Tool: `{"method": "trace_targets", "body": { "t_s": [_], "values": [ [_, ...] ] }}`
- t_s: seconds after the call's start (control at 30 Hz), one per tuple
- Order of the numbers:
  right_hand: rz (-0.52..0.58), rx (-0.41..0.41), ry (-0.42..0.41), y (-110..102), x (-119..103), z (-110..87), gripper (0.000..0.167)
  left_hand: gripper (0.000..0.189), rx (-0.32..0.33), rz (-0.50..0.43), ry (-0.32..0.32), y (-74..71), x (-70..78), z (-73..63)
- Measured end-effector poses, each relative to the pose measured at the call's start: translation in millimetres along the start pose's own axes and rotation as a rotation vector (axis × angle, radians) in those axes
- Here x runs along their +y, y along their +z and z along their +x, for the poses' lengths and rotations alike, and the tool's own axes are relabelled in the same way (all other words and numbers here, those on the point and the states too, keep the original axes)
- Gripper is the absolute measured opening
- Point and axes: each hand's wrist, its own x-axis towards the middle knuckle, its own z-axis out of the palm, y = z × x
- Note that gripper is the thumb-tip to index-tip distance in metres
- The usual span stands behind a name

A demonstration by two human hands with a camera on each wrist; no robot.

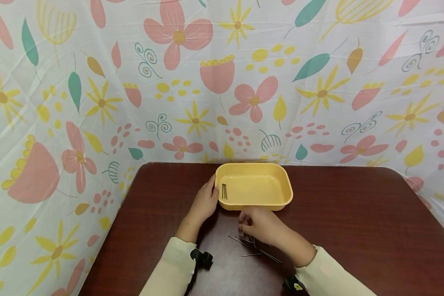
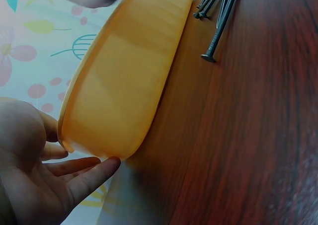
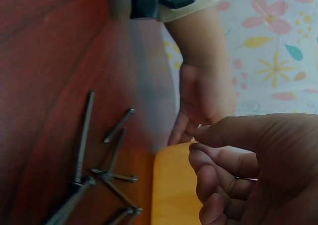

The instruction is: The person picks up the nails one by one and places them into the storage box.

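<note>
In the head view, my left hand (image 1: 204, 200) rests against the left end of a yellow plastic tray (image 1: 257, 206), its extended fingers touching the outer wall and rim. Three dark nails (image 1: 224, 191) lie side by side inside the tray's left end. My right hand (image 1: 262, 225) is at the near side of the tray, above the loose nails (image 1: 271, 256). In the right wrist view its thumb and forefinger come together at a small dark tip (image 3: 193, 146), and the other fingers are curled. Most of whatever that pinch holds is hidden.
The loose nails, some crossing, lie in a pile on the dark brown wooden table (image 1: 355, 213) in front of the tray. A flower-printed cloth (image 1: 222, 82) hangs behind the table and along its left side. Black wrist cameras (image 1: 202, 259) sit at both cuffs.
</note>
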Motion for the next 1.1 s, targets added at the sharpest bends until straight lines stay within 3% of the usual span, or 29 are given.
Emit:
{"method": "trace_targets", "body": {
  "t_s": [0.43,1.1],
  "values": [
    [-0.049,-0.039,0.013,19.6,11.0,-8.8,0.009,0.056,0.002,-0.001,0.006,-0.1,-0.3,-0.2],
    [-0.140,0.030,-0.001,37.1,18.7,-11.5,0.017,0.056,-0.005,-0.004,0.004,0.0,-1.2,-1.1]
  ]
}}
